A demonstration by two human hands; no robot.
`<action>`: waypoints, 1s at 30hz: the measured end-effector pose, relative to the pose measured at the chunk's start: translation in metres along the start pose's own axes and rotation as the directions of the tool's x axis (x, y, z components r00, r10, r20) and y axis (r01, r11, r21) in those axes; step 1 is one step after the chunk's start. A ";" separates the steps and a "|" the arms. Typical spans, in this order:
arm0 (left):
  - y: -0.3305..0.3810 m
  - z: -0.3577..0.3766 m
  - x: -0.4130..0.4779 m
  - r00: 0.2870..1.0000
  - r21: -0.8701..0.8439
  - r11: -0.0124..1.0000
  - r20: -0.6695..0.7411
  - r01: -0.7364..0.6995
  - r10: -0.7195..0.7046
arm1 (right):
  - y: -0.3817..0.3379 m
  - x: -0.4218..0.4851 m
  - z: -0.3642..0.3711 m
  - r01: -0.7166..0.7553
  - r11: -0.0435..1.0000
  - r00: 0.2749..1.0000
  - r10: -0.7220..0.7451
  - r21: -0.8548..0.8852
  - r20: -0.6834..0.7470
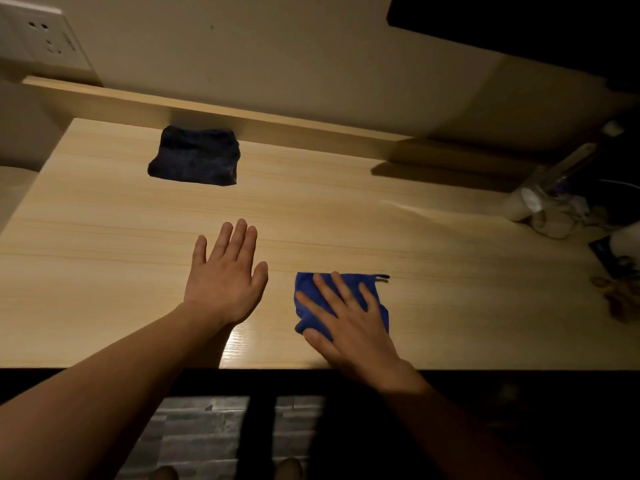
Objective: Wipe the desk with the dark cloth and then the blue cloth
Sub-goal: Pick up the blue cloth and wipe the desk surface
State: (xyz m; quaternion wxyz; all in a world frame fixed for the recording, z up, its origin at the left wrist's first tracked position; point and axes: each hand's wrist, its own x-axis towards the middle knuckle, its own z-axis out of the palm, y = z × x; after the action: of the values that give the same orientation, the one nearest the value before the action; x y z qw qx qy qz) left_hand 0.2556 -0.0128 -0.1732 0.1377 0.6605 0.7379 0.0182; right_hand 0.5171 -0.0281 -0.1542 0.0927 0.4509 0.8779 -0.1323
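Observation:
A folded dark cloth (196, 155) lies on the light wooden desk (346, 216) at the back left, with no hand near it. The blue cloth (375, 293) lies near the front edge, right of centre. My right hand (346, 315) presses flat on the blue cloth, fingers spread, covering most of it. My left hand (227, 275) hovers or rests flat on the bare desk just left of the blue cloth, fingers extended and holding nothing.
A low wooden ledge (214, 110) runs along the back of the desk under the wall. Clutter with a clear bottle (554, 183) and pale bags sits at the right end. A wall socket (38, 36) is at the upper left. The front edge drops to a dark floor.

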 end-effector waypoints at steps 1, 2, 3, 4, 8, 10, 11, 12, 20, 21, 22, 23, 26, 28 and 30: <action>0.001 -0.002 0.001 1.000 0.009 1.000 0.024 0.006 -0.006 | -0.003 -0.009 0.003 0.005 1.000 1.000 -0.006 0.026 0.026; 0.003 -0.004 0.003 0.999 0.012 1.000 0.043 0.012 -0.013 | -0.006 -0.019 0.005 0.015 0.998 0.999 -0.017 0.063 0.033; 0.006 -0.006 0.003 0.999 0.006 1.000 0.043 0.016 -0.016 | -0.008 -0.029 0.006 0.026 0.993 0.999 -0.031 0.116 0.039; 0.012 -0.009 0.003 1.000 -0.008 1.000 0.023 0.013 -0.013 | -0.010 -0.040 0.011 0.044 0.982 0.998 -0.051 0.184 0.036; 0.050 -0.012 -0.003 0.998 -0.106 0.992 -0.019 -0.067 0.066 | -0.022 -0.080 0.012 -0.112 0.796 0.994 0.084 0.595 0.074; 0.069 -0.008 -0.002 0.996 -0.156 0.983 -0.025 -0.092 0.090 | -0.028 -0.093 -0.012 -0.357 0.368 0.924 0.275 0.859 0.266; 0.077 -0.006 -0.001 0.995 -0.172 0.980 -0.025 -0.104 0.101 | -0.023 -0.098 -0.022 -0.435 0.102 0.869 0.310 0.895 0.386; 0.083 -0.003 0.000 0.993 -0.179 0.977 -0.022 -0.117 0.115 | -0.013 -0.100 -0.029 -0.429 -0.085 0.837 0.336 0.899 0.431; 0.093 0.019 -0.003 0.993 -0.079 0.990 -0.010 -0.119 0.118 | 0.065 -0.008 -0.104 -0.039 -0.352 0.819 0.524 0.935 0.232; 0.093 0.019 -0.003 0.993 -0.075 0.990 -0.013 -0.121 0.120 | 0.075 0.010 -0.112 -0.039 -0.176 0.819 0.559 0.984 0.132; 0.093 0.019 -0.003 0.993 -0.076 0.990 -0.019 -0.121 0.120 | 0.085 0.032 -0.121 -0.043 0.053 0.815 0.580 0.998 0.004; 0.093 0.019 -0.003 0.993 -0.077 0.990 -0.021 -0.120 0.119 | 0.096 0.055 -0.128 -0.063 0.291 0.810 0.573 0.955 -0.121; 0.093 0.019 -0.003 0.993 -0.071 0.991 -0.019 -0.114 0.113 | 0.138 0.131 -0.128 -0.141 0.834 0.881 0.351 0.533 -0.316; 0.094 0.018 -0.003 0.994 -0.071 0.991 -0.020 -0.113 0.112 | 0.163 0.167 -0.113 -0.182 0.962 0.949 0.226 0.204 -0.218; 0.093 0.020 -0.003 0.994 -0.072 0.991 -0.021 -0.112 0.111 | 0.173 0.189 -0.097 -0.211 0.975 0.971 0.217 0.071 -0.098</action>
State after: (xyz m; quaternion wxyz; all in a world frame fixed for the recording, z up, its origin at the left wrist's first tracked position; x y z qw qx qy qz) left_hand 0.3506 -0.0070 -0.1722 0.1543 0.6951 0.6998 0.0582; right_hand 0.5450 0.2440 -0.1415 0.0464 0.5518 0.8235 -0.1239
